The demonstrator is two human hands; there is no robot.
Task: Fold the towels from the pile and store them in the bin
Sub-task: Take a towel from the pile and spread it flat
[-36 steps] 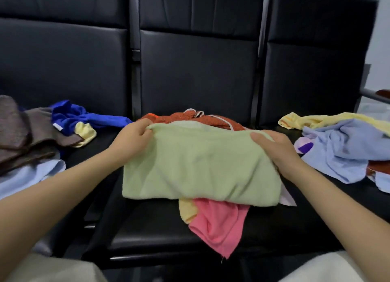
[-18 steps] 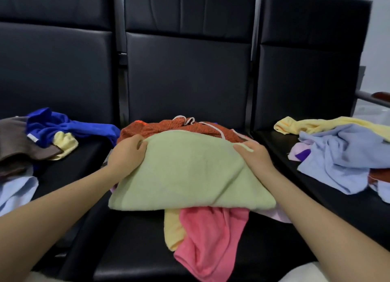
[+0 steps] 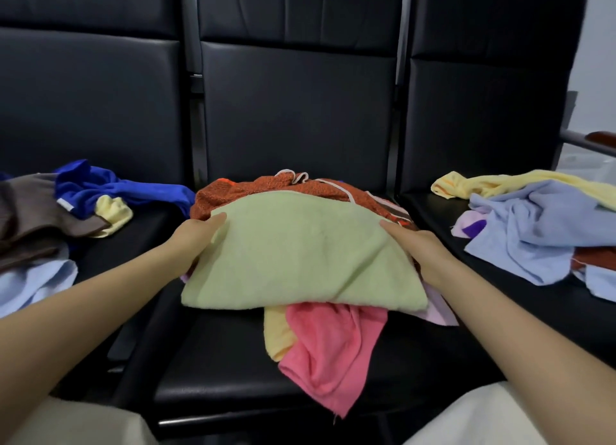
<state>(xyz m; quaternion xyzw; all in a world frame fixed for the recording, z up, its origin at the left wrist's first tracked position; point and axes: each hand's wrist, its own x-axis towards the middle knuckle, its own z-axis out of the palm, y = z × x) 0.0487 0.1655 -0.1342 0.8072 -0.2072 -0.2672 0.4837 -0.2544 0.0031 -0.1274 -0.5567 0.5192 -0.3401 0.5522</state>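
a row of black seats fills the view, and towels lie on all three. on the middle seat the folded green towel rests on top of a pile with an orange-brown towel behind it and a pink towel hanging out below, beside a yellow one. a light blue towel lies on the right seat, a dark blue towel on the left seat. the left hand holds the green towel's left edge, its grip clamped on the cloth; the right hand lies along the right edge with straight fingers.
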